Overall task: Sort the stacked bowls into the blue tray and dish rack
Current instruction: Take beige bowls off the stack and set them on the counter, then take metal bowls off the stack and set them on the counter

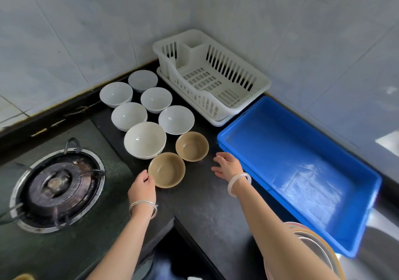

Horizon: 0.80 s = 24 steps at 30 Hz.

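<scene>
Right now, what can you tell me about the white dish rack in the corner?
The dish rack is white plastic as it looks, a rectangular basket with slotted walls and a grid floor, and a solid-walled cutlery compartment at its far end. It sits level on a matching white drip tray, pushed into the tiled corner on the dark counter. Nothing lies in it. The blue tray is close against its near corner; white bowls stand just to its left. Neither hand touches it.
</scene>
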### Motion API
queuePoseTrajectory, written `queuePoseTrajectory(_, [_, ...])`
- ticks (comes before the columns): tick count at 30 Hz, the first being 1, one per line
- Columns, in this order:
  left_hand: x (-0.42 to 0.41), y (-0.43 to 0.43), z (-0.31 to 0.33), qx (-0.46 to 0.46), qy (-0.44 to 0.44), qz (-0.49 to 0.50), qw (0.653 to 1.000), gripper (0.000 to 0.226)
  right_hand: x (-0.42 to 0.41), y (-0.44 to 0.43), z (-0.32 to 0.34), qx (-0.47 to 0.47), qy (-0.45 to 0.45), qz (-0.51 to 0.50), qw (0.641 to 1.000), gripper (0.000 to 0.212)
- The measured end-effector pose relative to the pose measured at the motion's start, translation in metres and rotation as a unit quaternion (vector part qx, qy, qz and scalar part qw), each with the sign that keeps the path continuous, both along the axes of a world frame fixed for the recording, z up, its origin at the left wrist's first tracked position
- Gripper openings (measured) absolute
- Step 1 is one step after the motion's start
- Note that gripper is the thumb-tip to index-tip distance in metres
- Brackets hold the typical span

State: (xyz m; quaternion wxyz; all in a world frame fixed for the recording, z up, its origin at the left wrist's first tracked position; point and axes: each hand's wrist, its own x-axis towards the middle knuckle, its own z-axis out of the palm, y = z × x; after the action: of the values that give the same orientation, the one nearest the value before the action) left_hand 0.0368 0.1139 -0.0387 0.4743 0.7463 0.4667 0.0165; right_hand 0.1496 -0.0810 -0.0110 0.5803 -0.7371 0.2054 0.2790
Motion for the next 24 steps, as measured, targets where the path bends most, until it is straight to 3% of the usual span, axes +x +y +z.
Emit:
queuePoseTrajectory(5, [-0.008,-0.023,0.017,0.116,-0.011,-0.078,0.99,0.035,-0.044,-0.062,0.02,-0.066,-0.113,0.039,0.991,0.012])
queuePoseTrajectory(10, [-0.01,-0.094,0.034,0.064,-0.068,-0.221,0.971,0.029,-0.099,-0.141,0.029,-0.193,-0.166,-0.008,0.967,0.024])
queuePoseTrajectory(14, [-0.02,-0.17,0.039,0.041,-0.076,-0.371,0.925,0.027,-0.148,-0.197,0.023,-0.316,-0.135,-0.032,0.939,0.016])
queuePoseTrajectory(18, [-0.034,-0.23,0.043,0.038,-0.1,-0.503,0.857,0.026,-0.187,-0.232,0.018,-0.437,-0.111,-0.021,0.892,0.018])
queuePoseTrajectory(21, [-0.042,-0.257,0.045,0.044,-0.103,-0.567,0.816,0.026,-0.203,-0.242,0.014,-0.46,-0.078,-0.017,0.884,0.018])
queuePoseTrajectory(24, [-0.05,-0.267,0.042,0.083,-0.092,-0.591,0.797,0.027,-0.209,-0.243,0.012,-0.474,-0.067,-0.017,0.878,0.022])
